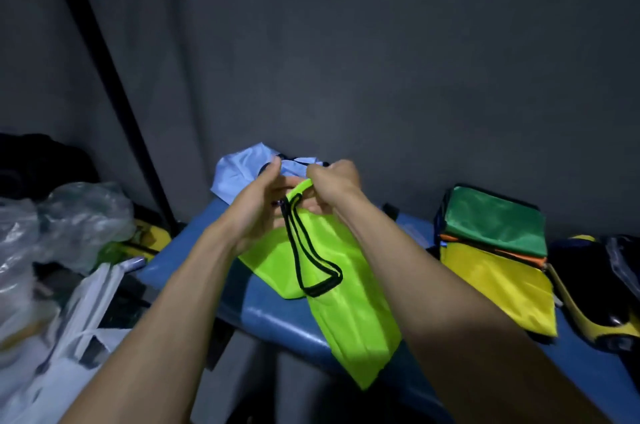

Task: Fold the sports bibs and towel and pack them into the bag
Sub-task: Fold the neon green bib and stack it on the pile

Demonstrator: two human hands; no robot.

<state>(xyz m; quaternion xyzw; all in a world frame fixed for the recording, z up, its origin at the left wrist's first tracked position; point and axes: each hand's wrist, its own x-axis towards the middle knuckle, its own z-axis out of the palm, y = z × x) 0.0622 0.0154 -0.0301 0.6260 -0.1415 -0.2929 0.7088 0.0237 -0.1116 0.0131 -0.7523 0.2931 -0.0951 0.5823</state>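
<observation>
Hands first: I'm seeing two, both raised over the blue bench (pixel 277 319). The left hand (pixel 256 212) and the right hand (pixel 329 188) are each pinching the top edge of one lime-green bib (pixel 349 306), which is hanging from them and draping down onto the bench. One pale blue cloth (pixel 239 174) is lying bunched at the far end of the bench, just behind the hands. One stack of folded bibs (pixel 495 250), green on top, then orange and yellow, is sitting to the right of the bench. Plastic bags (pixel 69 223) are piling up to the left of the bench. A dark grey wall (pixel 381 60) is standing behind the bench in dim light. The lime bib is looking shiny, with black trim edging its looped openings
</observation>
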